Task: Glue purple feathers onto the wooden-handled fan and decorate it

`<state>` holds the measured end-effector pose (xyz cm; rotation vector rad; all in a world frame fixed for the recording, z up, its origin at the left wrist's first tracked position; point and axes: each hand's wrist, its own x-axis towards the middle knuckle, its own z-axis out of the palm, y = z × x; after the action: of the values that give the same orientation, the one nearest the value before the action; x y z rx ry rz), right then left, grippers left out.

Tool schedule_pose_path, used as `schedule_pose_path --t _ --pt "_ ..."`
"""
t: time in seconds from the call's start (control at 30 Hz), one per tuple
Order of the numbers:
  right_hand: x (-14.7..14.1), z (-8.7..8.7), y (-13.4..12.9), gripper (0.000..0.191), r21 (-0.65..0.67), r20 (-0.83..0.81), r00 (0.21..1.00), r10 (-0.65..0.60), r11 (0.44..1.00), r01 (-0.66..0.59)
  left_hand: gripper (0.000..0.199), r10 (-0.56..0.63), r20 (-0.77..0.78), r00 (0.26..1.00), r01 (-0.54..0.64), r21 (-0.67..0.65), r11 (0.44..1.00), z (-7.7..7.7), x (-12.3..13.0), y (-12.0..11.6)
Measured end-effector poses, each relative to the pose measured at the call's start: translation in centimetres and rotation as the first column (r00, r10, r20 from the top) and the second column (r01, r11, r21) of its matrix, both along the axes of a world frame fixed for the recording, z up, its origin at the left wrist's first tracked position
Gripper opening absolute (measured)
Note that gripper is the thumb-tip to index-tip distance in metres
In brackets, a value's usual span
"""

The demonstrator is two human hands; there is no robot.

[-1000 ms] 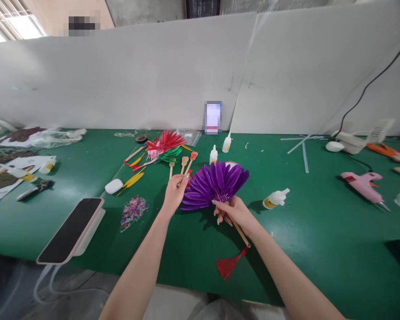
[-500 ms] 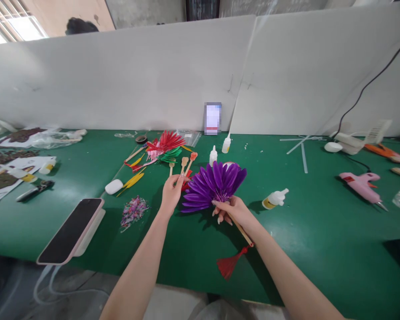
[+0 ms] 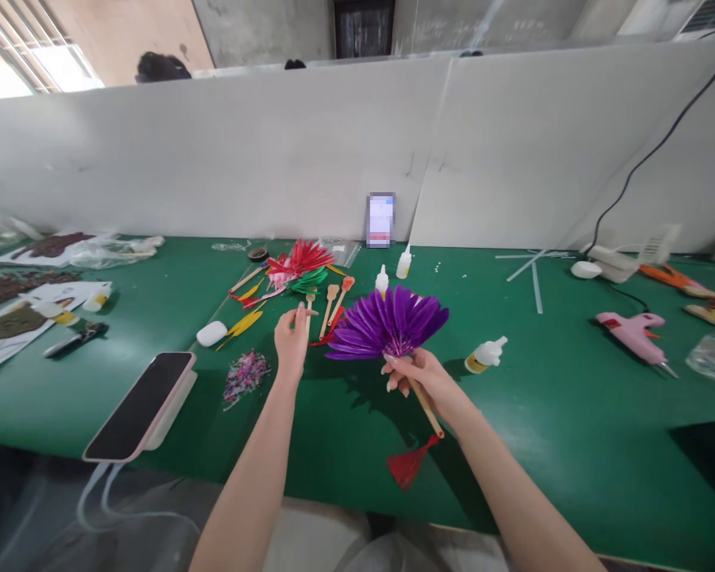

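My right hand [image 3: 423,377] is wrapped round the wooden handle [image 3: 427,409] of a purple feather fan [image 3: 393,322], just below where the feathers meet. A red tassel [image 3: 409,466] hangs from the handle's lower end. My left hand [image 3: 290,342] is left of the fan, apart from it, with thumb and fingertips pinched together. Whether something small is between them I cannot make out. Several small wooden handles, one of them [image 3: 329,306] fully visible, lie just beyond it. Behind them are red feathers [image 3: 307,258] and green feathers [image 3: 307,280].
Glue bottles stand about, one [image 3: 485,355] right of the fan. A pink glue gun [image 3: 635,335] lies farther right. At left are a phone [image 3: 140,409], a pile of coloured bits [image 3: 244,375], yellow feathers [image 3: 241,327] and a white case [image 3: 212,333]. A white partition [image 3: 214,159] borders the green table.
My left hand has moved left, away from the purple feathers and the wooden handles. The fan has tilted slightly in my right hand, which keeps its hold. The view has shifted a little.
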<state>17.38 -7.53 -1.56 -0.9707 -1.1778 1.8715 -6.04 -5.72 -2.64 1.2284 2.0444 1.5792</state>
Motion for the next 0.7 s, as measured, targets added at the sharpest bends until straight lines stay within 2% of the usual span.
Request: schedule_pose_path --t 0.13,0.33,0.43,0.7 --pt "0.2 1.6 -1.1 0.034 0.044 0.040 0.999 -0.036 0.998 0.034 0.042 0.077 0.011 0.997 -0.077 0.064 0.995 -0.1 -0.6 -0.1" --pt "0.3 3.8 -2.5 0.031 0.018 0.059 0.985 -0.165 0.986 0.164 0.039 0.086 0.029 0.996 -0.088 0.080 0.993 -0.2 -0.5 -0.1" --pt "0.2 3.7 -2.8 0.032 0.017 0.066 0.975 -0.213 0.977 0.213 0.040 0.070 0.038 0.997 -0.073 0.081 0.994 -0.3 -0.5 -0.1" --pt "-0.2 2.8 -3.6 0.031 -0.040 0.024 0.968 -0.250 0.967 0.251 0.040 0.048 0.104 0.993 -0.059 0.105 0.993 -1.2 -0.8 -0.2"
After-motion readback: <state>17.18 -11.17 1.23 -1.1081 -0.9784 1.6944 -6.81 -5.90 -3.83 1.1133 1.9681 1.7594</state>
